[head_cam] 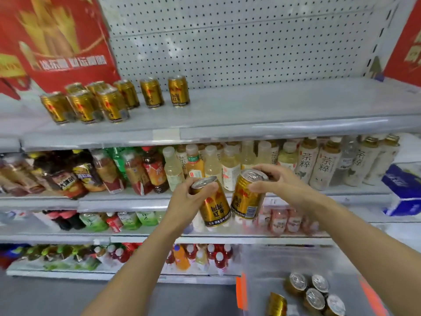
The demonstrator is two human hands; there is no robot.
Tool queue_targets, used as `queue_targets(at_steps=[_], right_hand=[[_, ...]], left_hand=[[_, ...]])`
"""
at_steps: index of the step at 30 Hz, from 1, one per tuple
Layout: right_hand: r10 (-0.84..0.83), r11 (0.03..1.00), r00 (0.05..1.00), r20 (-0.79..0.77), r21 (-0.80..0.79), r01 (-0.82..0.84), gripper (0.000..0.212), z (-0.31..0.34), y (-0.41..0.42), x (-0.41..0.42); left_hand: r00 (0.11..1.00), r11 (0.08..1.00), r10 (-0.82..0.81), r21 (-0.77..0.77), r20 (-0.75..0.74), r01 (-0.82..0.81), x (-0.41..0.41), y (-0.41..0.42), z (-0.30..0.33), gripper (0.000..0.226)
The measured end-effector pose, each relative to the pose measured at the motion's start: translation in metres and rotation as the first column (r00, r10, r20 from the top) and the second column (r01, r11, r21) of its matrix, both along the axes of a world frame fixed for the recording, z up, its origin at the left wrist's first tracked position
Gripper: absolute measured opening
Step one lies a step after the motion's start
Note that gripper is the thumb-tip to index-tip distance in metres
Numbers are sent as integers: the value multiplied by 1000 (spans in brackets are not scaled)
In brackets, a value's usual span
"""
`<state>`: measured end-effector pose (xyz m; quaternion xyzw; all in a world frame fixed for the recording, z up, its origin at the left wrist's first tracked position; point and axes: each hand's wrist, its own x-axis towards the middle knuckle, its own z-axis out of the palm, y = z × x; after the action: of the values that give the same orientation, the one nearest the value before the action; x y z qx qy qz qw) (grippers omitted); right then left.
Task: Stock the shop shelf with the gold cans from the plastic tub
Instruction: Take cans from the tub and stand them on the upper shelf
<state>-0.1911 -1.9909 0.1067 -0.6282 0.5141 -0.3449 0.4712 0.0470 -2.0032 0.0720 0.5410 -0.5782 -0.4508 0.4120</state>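
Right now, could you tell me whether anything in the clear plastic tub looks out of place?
Yes: in the clear plastic tub, one gold can lies on its side, while four others stand upright with silver tops showing.

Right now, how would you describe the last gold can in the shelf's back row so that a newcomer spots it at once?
Start at the grey top shelf in front of the white pegboard. A cluster of gold cans stands at its left end beside a red gift box. The can you want is the rightmost one, standing upright with only bare shelf to its right.
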Motion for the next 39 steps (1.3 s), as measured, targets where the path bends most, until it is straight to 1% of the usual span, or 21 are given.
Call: queue_targets(at_steps=[3,5,8,11,16,19,23,25,30,33,34,35,36,37,38,39], right_hand=[[52,997,996,-70,-61,-57,50,28,-32,27],[85,992,994,-76,-90,-91,50,47,-56,48],[92,983,994,-63,-155,-101,52,74,-94,81],[100,960,994,-47,-259,-109,38,100,-135,116],[120,928,989,-86,-345,-143,45,129,-202,166],[170,922,972,-161,-322,-215,40,137,-237,193],[217,927,934,-285,-241,-288,51,135,-271,219],[240,924,910,-338,-210,-321,52,134,-279,228],[236,934,880,-412,-155,-323,60,136,-286,237],[231,935,865,-445,-145,-324,61,135,-281,242],[205,939,879,-431,-168,-301,61,133,-276,244],[150,941,908,-390,-224,-252,62,132,-269,245],[57,934,948,-314,-318,-161,60,131,-259,246],[-51,898,978,-203,-438,-44,53,130,-248,247],[-115,843,990,-79,-535,55,41,130,-235,248],[-118,816,993,-9,-571,92,29,129,-224,247]], left_hand=[[1000,998,27,-63,14,-26,29,-24,22,24],[998,994,54,-101,38,-50,52,-42,37,26],[993,988,103,-124,54,-96,86,-72,58,32],[987,981,147,-140,72,-136,119,-101,79,32],[977,967,205,-165,53,-194,164,-142,101,36],[976,965,214,-163,46,-204,185,-159,107,38],[979,966,204,-164,19,-198,203,-171,109,35],[982,970,190,-156,10,-186,207,-174,110,33],[985,976,174,-134,1,-172,211,-178,111,40],[986,977,170,-134,7,-167,211,-178,112,42],[987,978,163,-135,9,-161,211,-177,113,43],[988,979,155,-140,13,-152,210,-177,113,45],[989,979,145,-150,14,-142,210,-176,115,46],[991,978,135,-165,12,-131,208,-175,117,46],[993,976,119,-186,5,-116,206,-174,121,43],[995,972,101,-211,-3,-99,204,-173,124,39]])
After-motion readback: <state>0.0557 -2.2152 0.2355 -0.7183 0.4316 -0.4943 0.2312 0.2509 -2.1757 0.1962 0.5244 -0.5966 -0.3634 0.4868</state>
